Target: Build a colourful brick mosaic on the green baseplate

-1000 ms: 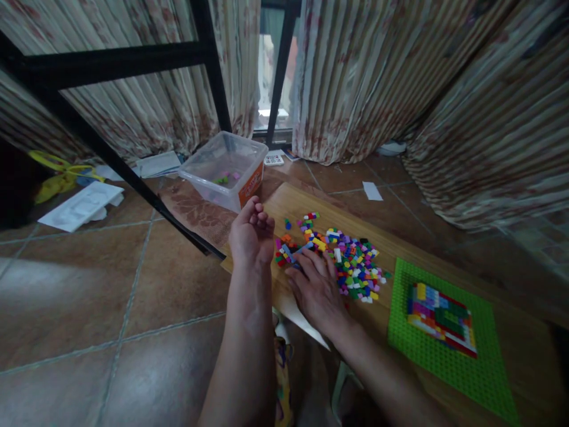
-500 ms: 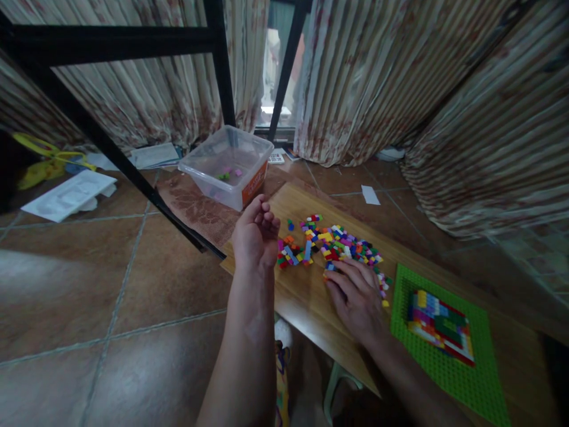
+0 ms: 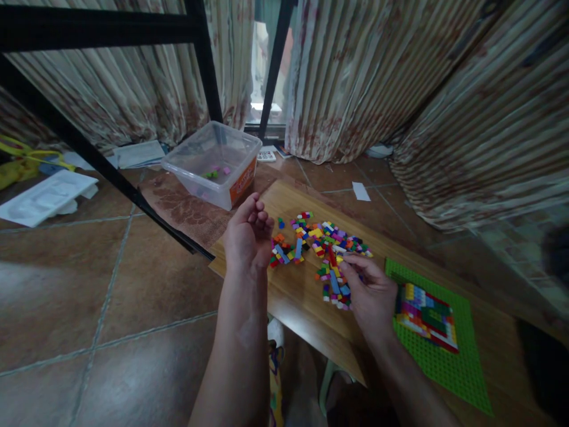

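Note:
My left hand (image 3: pixel 249 231) is raised over the left end of the wooden table, palm up. Its fingers curl loosely and the bare palm shows nothing in it. My right hand (image 3: pixel 368 290) is at the near right side of a spread of small coloured toy bricks (image 3: pixel 331 234). Thumb and index finger are pinched on what looks like a small yellow brick (image 3: pixel 339 259), partly hidden by the fingertips. Close by lie a long red brick (image 3: pixel 332 256) and a blue brick (image 3: pixel 334 281). Right of that hand, a green baseplate (image 3: pixel 462 373) carries a multicoloured brick build (image 3: pixel 429 317).
A clear plastic bin (image 3: pixel 200 148) with a few bricks inside stands on the floor beyond the table (image 3: pixel 293 302). A black metal frame (image 3: pixel 115 178) slants across the left. A white tray (image 3: pixel 48 196) and a paper piece (image 3: pixel 360 191) lie on the tiles. Curtains (image 3: pixel 355 77) hang behind.
My right hand has lifted and turned from lying over the bricks to a pinch, uncovering several bricks beneath it. My left hand keeps its pose. The view has shifted slightly.

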A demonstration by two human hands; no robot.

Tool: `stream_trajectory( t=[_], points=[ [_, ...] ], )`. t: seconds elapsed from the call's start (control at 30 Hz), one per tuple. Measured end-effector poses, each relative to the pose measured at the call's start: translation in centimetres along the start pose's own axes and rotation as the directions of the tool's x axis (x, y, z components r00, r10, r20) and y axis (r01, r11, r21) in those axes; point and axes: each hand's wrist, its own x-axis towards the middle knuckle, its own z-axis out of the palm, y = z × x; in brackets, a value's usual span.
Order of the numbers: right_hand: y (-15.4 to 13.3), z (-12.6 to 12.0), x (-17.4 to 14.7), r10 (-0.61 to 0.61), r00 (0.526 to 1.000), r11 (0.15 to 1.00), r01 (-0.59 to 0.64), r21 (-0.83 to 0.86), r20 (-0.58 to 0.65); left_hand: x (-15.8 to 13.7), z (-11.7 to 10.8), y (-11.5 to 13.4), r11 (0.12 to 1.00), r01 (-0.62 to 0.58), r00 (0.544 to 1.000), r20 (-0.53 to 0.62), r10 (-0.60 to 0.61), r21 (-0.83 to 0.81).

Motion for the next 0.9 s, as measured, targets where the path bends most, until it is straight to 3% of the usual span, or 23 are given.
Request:
stream_trajectory(
  t=[0.1, 0.2, 0.3, 0.4, 0.47, 0.57, 0.63, 0.7, 0.8, 0.9],
  points=[
    [-0.8, 0.2, 0.3, 0.073, 0.997, 0.990, -0.068, 0.121, -0.040, -0.3, 0.1, -0.6, 0.979, -0.043, 0.996, 0.089, 0.026, 0.200],
    [-2.2, -0.1, 0.6, -0.080, 0.993, 0.991, 0.089, 0.100, -0.091, -1.3, 0.4, -2.0, 0.824, -0.095, 0.948, 0.304, -0.096, 0.558],
    [-3.9, -0.6, 0.7, -0.307, 0.946, 0.951, 0.308, -0.003, -0.104, -2.7, 0.9, -3.9, 0.682, -0.066, 0.804, 0.444, -0.396, 0.728],
    [-4.9, -1.0, 0.4, -0.459, 0.875, 0.888, 0.448, -0.106, -0.152, -4.1, 1.5, -5.5, 0.685, -0.038, 0.675, 0.525, -0.519, 0.727],
    [-5.1, -1.4, 0.1, -0.518, 0.840, 0.853, 0.494, -0.169, -0.159, -4.5, 1.8, -6.3, 0.712, -0.028, 0.664, 0.545, -0.512, 0.702],
    [-4.9, -1.9, -0.3, -0.554, 0.828, 0.825, 0.533, -0.190, -0.085, -4.5, 1.8, -7.0, 0.706, -0.085, 0.707, 0.542, -0.454, 0.703],
    [-4.7, -2.2, -0.4, -0.532, 0.845, 0.841, 0.520, -0.153, -0.055, -4.3, 1.5, -7.5, 0.675, -0.154, 0.715, 0.553, -0.428, 0.721],
    [-4.4, -2.5, -0.3, -0.435, 0.897, 0.900, 0.428, -0.086, -0.081, -4.1, 1.0, -8.0, 0.631, -0.223, 0.721, 0.562, -0.405, 0.743],
    [-3.9, -2.7, 0.1, -0.137, 0.987, 0.988, 0.142, 0.053, -0.088, -3.9, 0.0, -8.8, 0.534, -0.329, 0.731, 0.568, -0.379, 0.779],
    [-3.3, -2.8, 0.5, 0.102, 0.995, 0.977, -0.103, 0.186, 0.011, -4.1, -0.7, -9.4, 0.466, -0.379, 0.712, 0.574, -0.404, 0.799]
  ],
)
